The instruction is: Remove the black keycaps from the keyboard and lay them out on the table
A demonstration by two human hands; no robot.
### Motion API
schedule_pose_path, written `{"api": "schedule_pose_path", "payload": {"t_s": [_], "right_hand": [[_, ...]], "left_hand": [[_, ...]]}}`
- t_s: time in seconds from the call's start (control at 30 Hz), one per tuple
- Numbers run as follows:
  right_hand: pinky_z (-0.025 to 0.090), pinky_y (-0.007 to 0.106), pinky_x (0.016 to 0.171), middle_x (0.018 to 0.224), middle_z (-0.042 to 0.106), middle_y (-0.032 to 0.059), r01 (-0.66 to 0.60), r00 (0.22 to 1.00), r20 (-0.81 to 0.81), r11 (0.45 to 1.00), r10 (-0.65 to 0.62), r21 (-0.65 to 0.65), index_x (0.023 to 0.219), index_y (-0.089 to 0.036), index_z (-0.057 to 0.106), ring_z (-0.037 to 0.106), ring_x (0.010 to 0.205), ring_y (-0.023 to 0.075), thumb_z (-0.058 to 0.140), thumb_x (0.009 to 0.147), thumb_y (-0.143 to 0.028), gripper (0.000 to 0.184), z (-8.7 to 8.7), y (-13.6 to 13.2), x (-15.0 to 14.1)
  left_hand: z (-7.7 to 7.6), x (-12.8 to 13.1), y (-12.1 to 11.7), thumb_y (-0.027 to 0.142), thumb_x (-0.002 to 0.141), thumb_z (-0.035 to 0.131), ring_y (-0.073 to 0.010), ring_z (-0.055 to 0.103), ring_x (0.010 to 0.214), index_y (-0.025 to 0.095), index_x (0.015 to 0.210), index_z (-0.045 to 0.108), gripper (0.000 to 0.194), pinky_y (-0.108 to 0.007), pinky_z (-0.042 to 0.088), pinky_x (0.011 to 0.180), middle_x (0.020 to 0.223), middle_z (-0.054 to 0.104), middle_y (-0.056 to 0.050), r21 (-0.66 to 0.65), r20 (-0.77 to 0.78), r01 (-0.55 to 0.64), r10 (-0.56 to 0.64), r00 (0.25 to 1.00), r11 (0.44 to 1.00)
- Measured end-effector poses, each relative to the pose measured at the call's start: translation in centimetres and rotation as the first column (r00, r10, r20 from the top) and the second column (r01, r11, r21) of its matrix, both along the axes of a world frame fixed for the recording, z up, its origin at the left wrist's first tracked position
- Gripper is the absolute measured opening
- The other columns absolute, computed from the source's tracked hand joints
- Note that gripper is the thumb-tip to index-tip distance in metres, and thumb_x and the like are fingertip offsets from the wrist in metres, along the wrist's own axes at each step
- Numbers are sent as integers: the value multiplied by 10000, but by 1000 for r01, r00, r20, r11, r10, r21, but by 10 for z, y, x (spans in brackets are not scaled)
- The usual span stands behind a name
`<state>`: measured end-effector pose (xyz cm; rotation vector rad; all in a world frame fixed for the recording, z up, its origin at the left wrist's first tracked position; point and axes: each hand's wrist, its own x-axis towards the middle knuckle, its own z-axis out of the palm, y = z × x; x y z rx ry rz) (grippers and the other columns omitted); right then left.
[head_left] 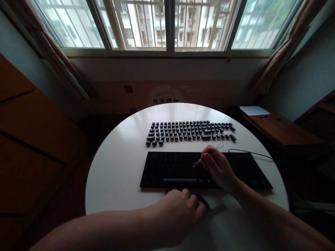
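Observation:
A black keyboard (pixel 170 167) lies on the round white table (pixel 117 167), mostly bare of keycaps. Its long space bar (pixel 180 181) and a few small keys beside it remain on the front row. Over the keyboard's right half, my right hand (pixel 216 167) pinches a wire keycap puller (pixel 197 162), with thin metal ends sticking out on both sides. My left hand (pixel 184 211) is closed on a dark purple cloth (pixel 203 200) in front of the keyboard's near edge; most of the cloth is hidden beneath the hand.
Behind the keyboard, loose black keycaps (pixel 183 130) are laid out in rows. A thin cable (pixel 256 153) runs off the table's right side. Farther right stands a low wooden table (pixel 282 130) with paper (pixel 254 110) on it. A wooden cabinet (pixel 31 139) is at left.

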<state>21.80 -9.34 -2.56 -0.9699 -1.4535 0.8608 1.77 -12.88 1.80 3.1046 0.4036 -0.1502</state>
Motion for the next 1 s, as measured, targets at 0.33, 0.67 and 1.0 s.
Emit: {"api": "schedule_pose_path", "payload": {"t_s": [0.33,0.67,1.0], "right_hand": [[260,207,445,596,391,-56,-176,975,136,984,175,-8,826,-195,515,327,494,86,497,973,-438,284,8,-6,-4],[297,208,462,590,406,-52,-208,943,229,965,241,-158,868,-197,494,362,509,98,443,987,-469,301,3,-9,-21],[343,202,473,616,497,-28,-158,943,251,957,219,-242,860,-196,498,438,526,104,436,986,-487,323,-3,-5,-33]], "left_hand": [[11,-4,-4,252,818,645,-192,596,580,166,966,574,185,-306,407,448,795,668,-50,-141,39,110,-105,994,984],[15,-25,82,249,969,392,-159,548,685,172,789,560,257,-305,465,643,769,593,-44,-204,631,-411,441,639,888],[-36,-13,117,177,875,578,-234,545,1014,178,994,661,145,-411,445,948,1039,643,-78,-253,451,-337,419,788,907]]}}
